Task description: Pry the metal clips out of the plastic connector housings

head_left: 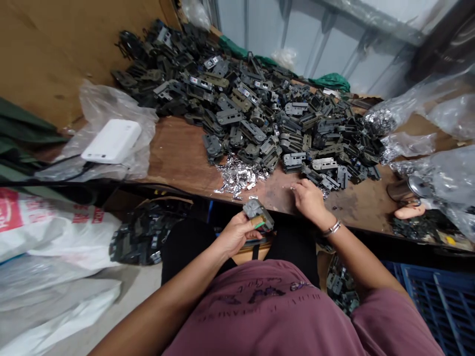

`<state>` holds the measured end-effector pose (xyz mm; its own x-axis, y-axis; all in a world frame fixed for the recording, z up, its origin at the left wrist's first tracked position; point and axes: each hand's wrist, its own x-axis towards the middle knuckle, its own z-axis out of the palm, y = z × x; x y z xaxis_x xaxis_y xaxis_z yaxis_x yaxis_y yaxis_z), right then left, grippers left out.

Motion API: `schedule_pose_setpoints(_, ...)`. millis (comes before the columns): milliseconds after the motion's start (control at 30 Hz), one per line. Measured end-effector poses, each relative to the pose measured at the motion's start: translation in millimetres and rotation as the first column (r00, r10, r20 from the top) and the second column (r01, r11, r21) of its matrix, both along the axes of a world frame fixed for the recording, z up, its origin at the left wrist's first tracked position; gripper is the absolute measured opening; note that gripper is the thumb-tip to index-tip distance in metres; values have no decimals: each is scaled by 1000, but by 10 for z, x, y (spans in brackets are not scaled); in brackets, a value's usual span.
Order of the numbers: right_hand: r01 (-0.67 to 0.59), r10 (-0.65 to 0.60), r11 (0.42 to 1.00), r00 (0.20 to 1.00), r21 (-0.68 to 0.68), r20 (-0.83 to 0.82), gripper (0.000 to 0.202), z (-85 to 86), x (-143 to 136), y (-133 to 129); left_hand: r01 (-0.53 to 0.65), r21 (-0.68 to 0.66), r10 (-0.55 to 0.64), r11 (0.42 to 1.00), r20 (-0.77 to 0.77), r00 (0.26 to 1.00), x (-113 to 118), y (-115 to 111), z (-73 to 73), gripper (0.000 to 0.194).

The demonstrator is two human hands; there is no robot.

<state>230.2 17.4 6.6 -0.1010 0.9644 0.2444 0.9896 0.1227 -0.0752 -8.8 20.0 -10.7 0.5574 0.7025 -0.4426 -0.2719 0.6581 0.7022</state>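
Observation:
My left hand (pixel 239 232) is closed around a grey hinge-like metal part (pixel 256 212), held over my lap just off the table's front edge. A tan and green strip shows on the part beside my thumb. My right hand (pixel 309 200) is over the front edge of the brown table (pixel 174 153), its fingers pinched together. Something small and pale may be at the fingertips, too small to name. Left of that hand lies a pile of small shiny metal pieces (pixel 241 175). Behind it spreads a large heap of similar grey parts (pixel 252 109).
A white box-shaped device (pixel 111 141) with cables rests on clear plastic at the left. To the right are a metal cup (pixel 408 188) and plastic bags (pixel 445 173). Below stand a sack of parts (pixel 137 237) and a blue crate (pixel 438 296).

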Motion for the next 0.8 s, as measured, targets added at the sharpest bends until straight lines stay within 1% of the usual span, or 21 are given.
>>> schedule_pose_setpoints(33, 60, -54, 995, 996, -75, 71, 29, 10, 56, 86, -10, 23, 11, 1000, -26, 1000, 0, -13, 5, 44)
schedule_pose_setpoints(100, 137, -104, 972, 980, -193, 171, 29, 28, 108, 215, -10, 65, 15, 998, -77, 997, 0, -37, 11, 42)
schedule_pose_setpoints(167, 168, -126, 954, 977, -249, 175, 30, 40, 90, 264, -3, 105, 17, 995, -129, 992, -6, -53, 23, 42)
schedule_pose_setpoints(200, 160, -129, 955, 983, -251, 134, 28, 45, 61, 256, -3, 132, 24, 991, -161, 987, -11, -57, 33, 41)
schedule_pose_setpoints(233, 135, -123, 961, 990, -241, 63, 26, 50, 22, 228, -7, 169, 40, 986, -196, 980, -17, -58, 46, 40)
schedule_pose_setpoints(300, 39, -69, 978, 987, -204, -147, 20, 68, -81, 125, -27, 275, 98, 961, -249, 964, -24, -51, 79, 38)
schedule_pose_setpoints(367, -81, 11, 980, 933, -179, -361, 15, 103, -204, -12, -32, 395, 154, 918, -280, 947, -17, -37, 107, 37)
schedule_pose_setpoints(433, -190, 82, 966, 868, -177, -489, 12, 155, -326, -140, -12, 486, 186, 874, -311, 932, 5, -25, 115, 37)
schedule_pose_setpoints(467, -228, 108, 957, 853, -178, -511, 11, 185, -376, -190, 8, 514, 189, 858, -329, 925, 18, -24, 108, 37)
schedule_pose_setpoints(533, -269, 146, 945, 857, -186, -494, 12, 244, -439, -258, 41, 549, 184, 835, -348, 919, 41, -34, 82, 36)
schedule_pose_setpoints(600, -293, 176, 935, 872, -201, -456, 13, 293, -447, -293, 70, 578, 164, 813, -343, 925, 45, -60, 54, 36)
schedule_pose_setpoints(667, -334, 213, 918, 869, -212, -447, 15, 322, -422, -322, 108, 589, 133, 801, -352, 927, 24, -92, 41, 37)
schedule_pose_setpoints(733, -380, 270, 909, 850, -172, -453, 16, 324, -396, -365, 136, 574, 108, 807, -369, 923, -17, -121, 46, 37)
schedule_pose_setpoints(800, -423, 352, 903, 827, -72, -439, 16, 293, -397, -425, 146, 553, 91, 821, -378, 921, -60, -142, 60, 38)
